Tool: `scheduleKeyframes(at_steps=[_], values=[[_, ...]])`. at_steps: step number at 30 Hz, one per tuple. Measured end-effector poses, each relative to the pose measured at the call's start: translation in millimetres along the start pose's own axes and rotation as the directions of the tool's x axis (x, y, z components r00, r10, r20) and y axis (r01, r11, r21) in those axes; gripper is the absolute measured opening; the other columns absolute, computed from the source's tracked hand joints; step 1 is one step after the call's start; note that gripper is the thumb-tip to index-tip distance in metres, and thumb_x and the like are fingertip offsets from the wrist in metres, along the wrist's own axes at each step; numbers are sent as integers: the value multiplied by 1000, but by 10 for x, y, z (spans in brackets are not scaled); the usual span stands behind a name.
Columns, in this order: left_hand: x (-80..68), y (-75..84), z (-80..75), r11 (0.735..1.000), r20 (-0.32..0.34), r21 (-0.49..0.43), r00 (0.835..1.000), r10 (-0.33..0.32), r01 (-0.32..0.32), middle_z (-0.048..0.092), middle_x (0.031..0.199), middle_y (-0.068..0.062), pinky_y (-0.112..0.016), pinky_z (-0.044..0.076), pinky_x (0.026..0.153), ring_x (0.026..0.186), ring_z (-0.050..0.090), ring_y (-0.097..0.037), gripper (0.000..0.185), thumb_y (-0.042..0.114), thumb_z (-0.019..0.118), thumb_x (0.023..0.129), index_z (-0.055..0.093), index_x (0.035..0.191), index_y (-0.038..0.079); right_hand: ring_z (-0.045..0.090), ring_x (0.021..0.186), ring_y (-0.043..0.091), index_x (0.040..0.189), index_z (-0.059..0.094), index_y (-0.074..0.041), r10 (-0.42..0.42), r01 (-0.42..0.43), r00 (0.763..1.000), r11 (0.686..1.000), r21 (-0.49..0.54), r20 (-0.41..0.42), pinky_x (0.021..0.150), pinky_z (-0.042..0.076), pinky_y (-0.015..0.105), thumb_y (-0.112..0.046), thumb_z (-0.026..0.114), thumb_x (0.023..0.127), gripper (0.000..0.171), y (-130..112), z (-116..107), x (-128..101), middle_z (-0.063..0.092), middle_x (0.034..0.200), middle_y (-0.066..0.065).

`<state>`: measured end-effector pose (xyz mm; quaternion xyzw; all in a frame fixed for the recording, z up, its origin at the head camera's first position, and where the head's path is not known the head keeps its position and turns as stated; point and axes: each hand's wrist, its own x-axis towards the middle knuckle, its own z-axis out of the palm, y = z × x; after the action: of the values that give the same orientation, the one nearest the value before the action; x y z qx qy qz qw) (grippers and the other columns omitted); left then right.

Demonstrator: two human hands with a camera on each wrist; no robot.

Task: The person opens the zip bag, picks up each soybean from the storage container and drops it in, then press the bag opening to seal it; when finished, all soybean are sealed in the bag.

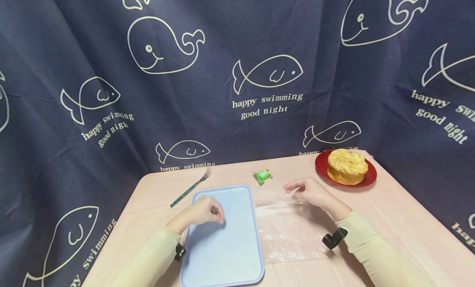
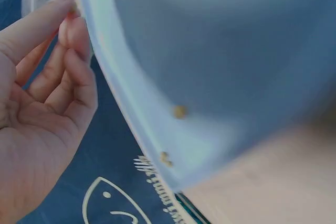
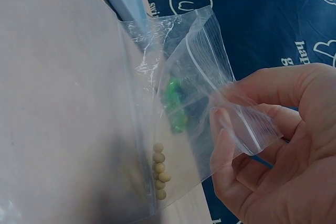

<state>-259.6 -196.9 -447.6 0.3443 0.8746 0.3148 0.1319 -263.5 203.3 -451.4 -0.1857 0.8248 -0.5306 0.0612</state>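
My left hand (image 1: 205,210) is over the pale blue tray (image 1: 237,250), thumb and fingertips together. In the left wrist view a small tan spot shows between those fingertips, much like the round tan beans (image 2: 180,111) lying on the tray. My right hand (image 1: 309,191) pinches the open lip of a clear zip-lock bag (image 3: 194,56) and lifts that end. Several beans (image 3: 159,169) are lined up along a crease inside the bag. The rest of the bag lies flat on the table, right of the tray.
Behind the bag lies a small green wrapped packet (image 1: 263,175). A fork (image 1: 191,188) with a green handle is left of the tray. At the back right, a red plate (image 1: 323,167) bears a round golden bread (image 1: 346,167). Dark blue curtain (image 1: 222,126) surrounds the pink-covered table.
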Motion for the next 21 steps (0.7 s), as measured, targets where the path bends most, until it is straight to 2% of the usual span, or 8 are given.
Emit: scheduleKeyframes(at_steps=[7, 13, 21], values=[[342, 139, -61, 997, -116, -68, 993, 27, -35, 75, 82, 8, -26, 57, 74, 76, 70, -6, 7, 7, 81, 87, 77, 83, 11, 60, 70, 17, 117, 68, 12, -27, 26, 1000, 998, -61, -7, 54, 47, 25, 12, 61, 79, 39, -5, -25, -2, 72, 103, 24], [624, 308, -45, 994, -214, -95, 976, 30, -51, 77, 88, 1, -26, 56, 79, 83, 71, -7, 4, 11, 82, 87, 78, 87, 10, 59, 68, 14, 117, 67, 13, -15, 15, 1000, 999, -30, -5, 53, 45, 24, 13, 62, 78, 39, 3, -24, 11, 71, 105, 28], [987, 512, 52, 988, -298, -93, 951, 88, -121, 76, 85, 8, -25, 56, 78, 79, 70, -5, 4, 11, 82, 87, 80, 90, 10, 57, 66, 12, 118, 67, 14, -17, 17, 1000, 1000, -8, 1, 52, 43, 23, 13, 61, 78, 40, -10, -16, 14, 71, 106, 29]])
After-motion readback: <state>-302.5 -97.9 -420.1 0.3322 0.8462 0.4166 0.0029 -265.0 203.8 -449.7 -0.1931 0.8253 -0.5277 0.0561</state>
